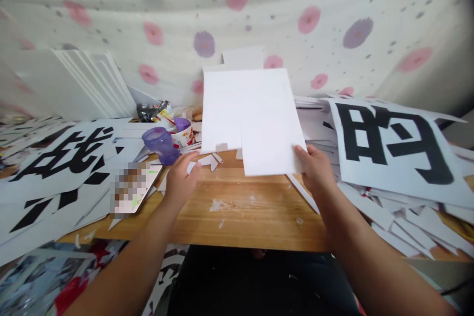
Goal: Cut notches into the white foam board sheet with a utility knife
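Note:
A white cut board (266,118) with a stepped outline and a small notch in its lower edge is held up above the table. My right hand (314,168) grips its lower right corner between thumb and fingers. My left hand (181,180) is apart from the board, to its lower left, with thumb and fingers spread. White scraps (209,160) lie just beyond the left fingertips. Next to that hand stands a purple translucent cup (161,144). Part of another white piece (242,55) shows above the board's top edge.
On the right, a sheet with a large black character (396,143) lies over piled offcuts (403,224). More printed sheets (70,153) cover the left side, beside a phone (137,188). Behind are a patterned paper bowl (184,137) and stacked white boards (85,84). A thin white strip (303,193) rests on the wooden table (255,227).

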Motion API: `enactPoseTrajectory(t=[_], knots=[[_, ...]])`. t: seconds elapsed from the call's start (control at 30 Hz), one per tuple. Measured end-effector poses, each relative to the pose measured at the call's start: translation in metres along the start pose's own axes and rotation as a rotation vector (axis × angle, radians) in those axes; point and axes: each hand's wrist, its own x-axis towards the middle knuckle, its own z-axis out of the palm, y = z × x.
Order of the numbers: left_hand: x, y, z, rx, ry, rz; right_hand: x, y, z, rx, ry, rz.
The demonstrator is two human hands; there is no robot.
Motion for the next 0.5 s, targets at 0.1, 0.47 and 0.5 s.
enactPoseTrajectory(t=[0.1, 0.47, 0.5], knots=[[-0.034, 0.007, -0.014, -0.057, 0.254, -0.044, -0.037, 0.006, -0.017, -0.073, -0.022, 0.076], [-0.082, 0.017, -0.006, -0.08, -0.122, 0.241, -0.104, 0.033, -0.056, -0.354, -0.058, 0.135], [-0.084, 0.015, -0.003, -0.071, -0.123, 0.242, -0.103, 0.031, -0.057, -0.406, -0.066, 0.112]])
